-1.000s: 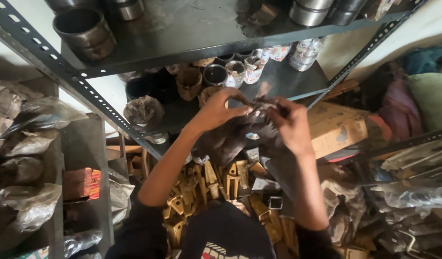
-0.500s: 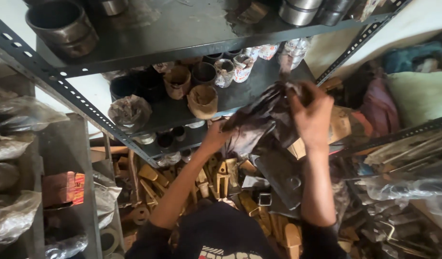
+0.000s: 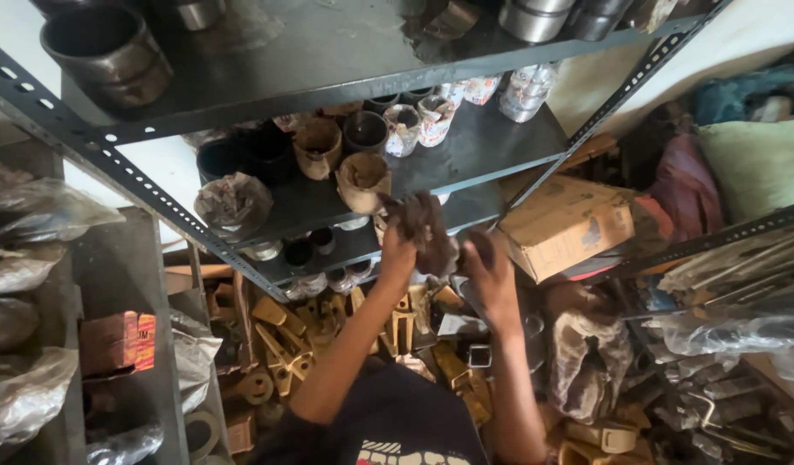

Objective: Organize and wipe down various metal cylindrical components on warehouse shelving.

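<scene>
Both my hands are raised in front of a grey metal shelf unit (image 3: 500, 142). My left hand (image 3: 399, 250) grips the upper part of a crumpled dark brown wrapping (image 3: 424, 226) with a round metal part inside. My right hand (image 3: 490, 274) holds the lower right side of the same bundle. The bundle sits just in front of the shelf edge, close to a paper-wrapped cylinder (image 3: 363, 181) on the shelf. My arms rise from the bottom of the view.
Dark metal bushings (image 3: 112, 53) and wrapped cylinders (image 3: 418, 120) fill the shelves. A cardboard box (image 3: 567, 224) leans at the right. Yellow metal parts (image 3: 293, 344) lie piled on the floor. Plastic-bagged parts (image 3: 31, 232) sit on the left rack, more bagged pieces (image 3: 586, 362) at the right.
My hands came down and left from the right side of the shelf, carrying the wrapped bundle lower. The right hand dropped from above the bundle to beside it.
</scene>
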